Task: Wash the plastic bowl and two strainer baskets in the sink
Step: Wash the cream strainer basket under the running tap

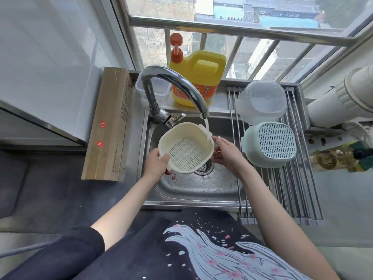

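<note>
Over the sink (201, 190), your left hand (156, 162) and right hand (226, 152) grip the light, wet-slick basket (185, 146) by opposite rims.

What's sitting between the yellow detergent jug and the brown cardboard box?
In the head view, a clear plastic container and the chrome faucet's neck lie between them.

Strainer (186, 147) over sink (201, 186), bowl (261, 103) apparently upturned on rack (290, 190) right

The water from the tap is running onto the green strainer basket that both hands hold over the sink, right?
Not quite: the head view shows both hands, left hand and right hand, holding the cream plastic strainer basket under the water. The green strainer basket sits upside down on the metal drying rack.
</note>
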